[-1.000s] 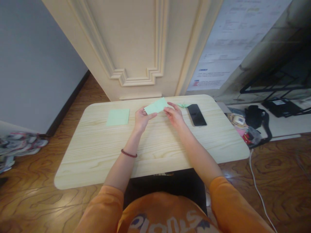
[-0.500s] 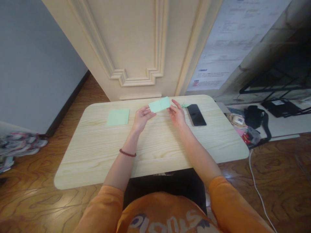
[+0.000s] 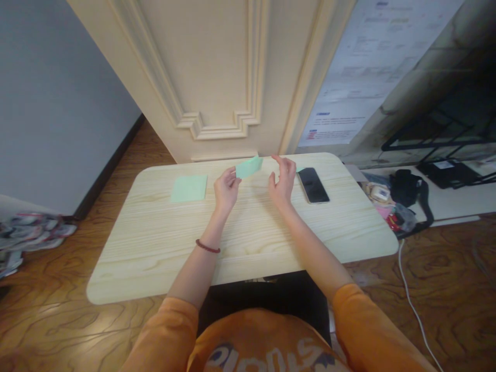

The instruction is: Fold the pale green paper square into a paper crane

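Note:
My left hand [image 3: 226,190] pinches the left end of a folded piece of light green paper [image 3: 248,168], held up over the back of the table. The paper's right end is free and bends upward. To the right of it, my right hand [image 3: 282,180] is apart from the paper, with thumb and fingers spread and nothing between them. A square of green paper [image 3: 189,188] lies flat on the table to the left. Just right of my right hand lies a dark-screened phone [image 3: 313,184]. A bit of green paper at its upper left corner is mostly hidden behind my fingers.
The light wood table [image 3: 155,253] stands against a cream panelled door or wall [image 3: 217,67]. Right of it, a low shelf [image 3: 449,199] holds a black bag [image 3: 405,186] and small items. A white cable [image 3: 411,299] runs down to the floor.
My right hand has let go of the paper's right end and its fingers have opened. The paper, still in my left hand, has tilted and its free end now curls.

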Demonstrator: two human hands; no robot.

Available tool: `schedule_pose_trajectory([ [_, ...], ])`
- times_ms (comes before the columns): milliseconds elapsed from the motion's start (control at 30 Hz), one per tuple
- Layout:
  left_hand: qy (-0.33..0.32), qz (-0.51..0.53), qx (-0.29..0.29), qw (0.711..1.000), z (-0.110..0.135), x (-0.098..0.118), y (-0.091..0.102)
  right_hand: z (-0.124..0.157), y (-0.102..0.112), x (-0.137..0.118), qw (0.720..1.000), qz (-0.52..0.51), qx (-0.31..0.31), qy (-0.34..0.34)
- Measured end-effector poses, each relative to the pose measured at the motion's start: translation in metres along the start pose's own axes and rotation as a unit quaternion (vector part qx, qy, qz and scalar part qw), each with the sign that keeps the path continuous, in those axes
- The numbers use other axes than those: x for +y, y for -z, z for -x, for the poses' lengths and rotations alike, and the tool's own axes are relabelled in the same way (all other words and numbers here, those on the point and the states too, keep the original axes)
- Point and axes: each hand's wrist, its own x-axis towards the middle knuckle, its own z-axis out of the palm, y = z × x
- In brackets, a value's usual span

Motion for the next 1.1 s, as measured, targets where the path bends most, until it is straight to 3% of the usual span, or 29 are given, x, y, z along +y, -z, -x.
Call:
schedule_pose_trajectory([
  [100,-0.022,-0.02,-0.002,1.0,0.003,0.0,-0.003,0.002,0.0,-0.004,0.994,0.001,-0.097,0.053],
  [200,-0.035,-0.032,-0.018,0.999,0.005,0.002,-0.004,0.005,-0.004,-0.003,0.984,-0.027,-0.173,0.044],
  [467,-0.042,-0.028,-0.057,0.997,0.008,0.004,-0.006,0.006,-0.009,0.001,0.984,-0.052,-0.172,0.0],
  [667,0.077,0.051,-0.117,0.989,0.008,0.015,-0.004,0.005,-0.008,0.004,0.983,-0.018,-0.18,0.022],
  [767,0.146,0.089,-0.115,0.979,0.007,0.021,0.0,0.005,-0.006,0.003,0.978,0.015,-0.202,0.041],
  [867,0.133,0.071,-0.101,0.983,0.004,0.017,0.003,0.005,-0.006,0.002,0.971,0.032,-0.229,0.059],
  [1000,0.095,0.045,-0.039,0.994,-0.002,0.0,0.005,0.004,-0.006,0.001,0.967,0.012,-0.243,0.072],
  [1100,0.075,0.043,-0.035,0.996,-0.006,-0.007,0.009,0.002,-0.006,0.002,0.969,-0.014,-0.239,0.058],
])
